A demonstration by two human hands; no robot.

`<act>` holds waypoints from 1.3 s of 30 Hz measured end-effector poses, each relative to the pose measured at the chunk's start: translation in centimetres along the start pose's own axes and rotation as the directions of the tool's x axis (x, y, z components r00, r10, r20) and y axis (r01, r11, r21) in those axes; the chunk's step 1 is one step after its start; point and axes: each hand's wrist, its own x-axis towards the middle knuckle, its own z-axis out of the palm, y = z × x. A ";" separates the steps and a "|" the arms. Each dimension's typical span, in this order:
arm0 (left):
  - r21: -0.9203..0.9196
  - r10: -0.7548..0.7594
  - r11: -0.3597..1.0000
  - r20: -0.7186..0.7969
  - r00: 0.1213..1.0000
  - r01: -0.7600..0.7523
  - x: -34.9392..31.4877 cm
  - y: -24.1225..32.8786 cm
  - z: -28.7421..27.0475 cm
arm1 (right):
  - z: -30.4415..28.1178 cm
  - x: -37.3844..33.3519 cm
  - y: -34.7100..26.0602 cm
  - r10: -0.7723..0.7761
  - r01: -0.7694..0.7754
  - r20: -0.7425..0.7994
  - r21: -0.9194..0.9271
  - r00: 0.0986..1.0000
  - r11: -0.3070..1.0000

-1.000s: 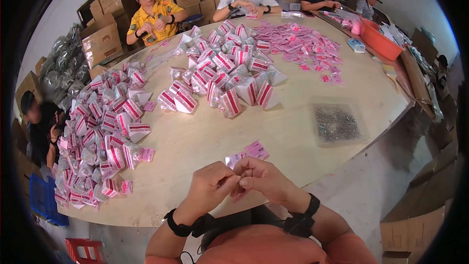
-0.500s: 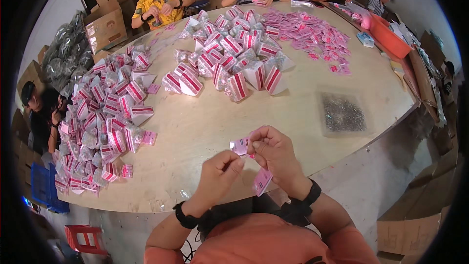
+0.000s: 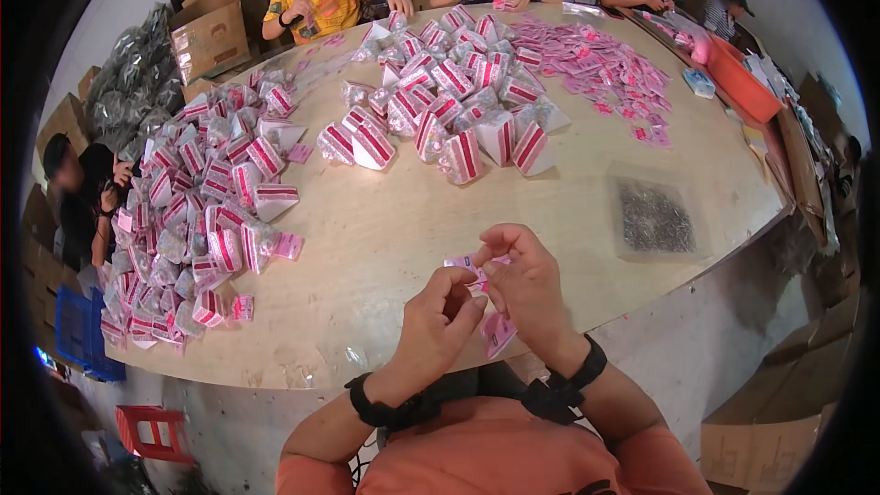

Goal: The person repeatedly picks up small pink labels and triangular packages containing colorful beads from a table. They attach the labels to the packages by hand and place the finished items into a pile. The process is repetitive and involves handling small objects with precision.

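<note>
Flat pink rectangular card (image 3: pixel 498 336), slanting, shows between my left grip (image 3: pixel 429 323) and right grip (image 3: pixel 536 298), nearer the right; both curl, but whether holding anything I cannot tell.

A blue crate (image 3: pixel 90 335) stands at left, cardboard boxes (image 3: pixel 761 449) at lower right.

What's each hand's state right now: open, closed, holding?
Left hand: partly curled; whether holding anything, can't tell.
Right hand: curled beside pink card; grip can't be told.
</note>
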 end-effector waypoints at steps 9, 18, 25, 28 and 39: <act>0.026 0.153 0.988 -0.001 0.988 -0.153 0.5 -0.4 -0.3 | 0.2 0.1 -0.4 0.029 -0.019 0.104 -0.101 0.994 0.995; 0.040 0.296 0.955 -0.162 0.941 -0.294 0.5 -1.2 -0.1 | -0.2 0.2 -0.4 0.096 -0.139 0.202 0.214 0.975 0.967; -0.072 0.265 0.956 -0.215 0.940 -0.286 0.6 -0.6 -0.4 | -0.7 0.1 -0.9 0.131 -0.182 0.240 0.202 0.962 0.962; -0.275 0.092 0.951 -0.185 0.978 -0.142 0.7 0.1 -0.5 | -0.8 0.1 -1.1 0.151 -0.188 0.242 0.136 0.958 0.973; -0.527 -0.242 0.829 -0.038 0.970 0.187 1.1 -0.6 -1.3 | -3.1 0.1 -0.2 0.139 -0.116 0.139 -0.160 0.980 0.980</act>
